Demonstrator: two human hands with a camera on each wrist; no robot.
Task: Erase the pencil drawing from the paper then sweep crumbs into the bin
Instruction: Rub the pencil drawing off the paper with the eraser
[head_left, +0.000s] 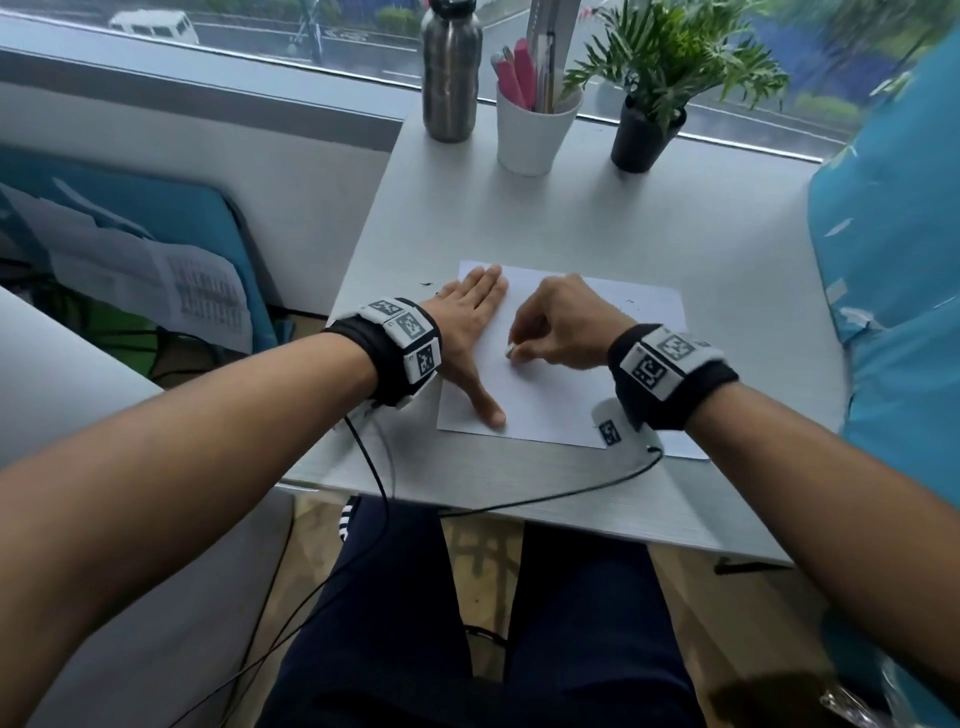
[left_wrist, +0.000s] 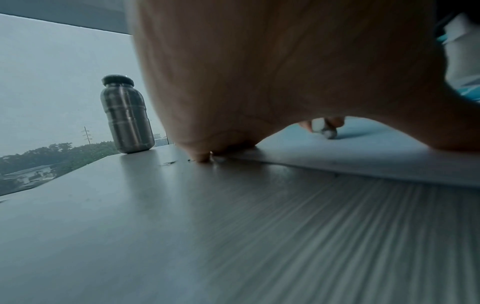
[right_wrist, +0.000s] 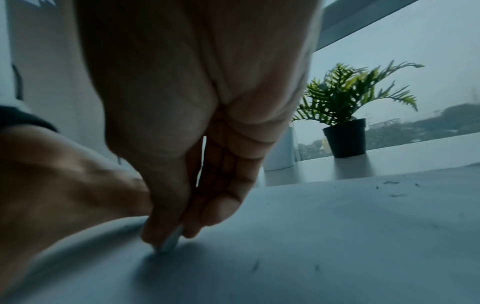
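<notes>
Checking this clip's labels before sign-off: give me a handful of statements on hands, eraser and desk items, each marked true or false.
1. The left hand lies flat on the paper. True.
2. The right hand holds a pencil. False: it pinches a small eraser with its tip on the paper.
3. Dark eraser crumbs lie on the paper. True.
4. The metal bottle lies on its side. False: it stands upright at the far edge of the desk.
5. The potted plant stands to the right of the white pen cup. True.
6. The left hand holds a bin. False: no bin shows in any view.
</notes>
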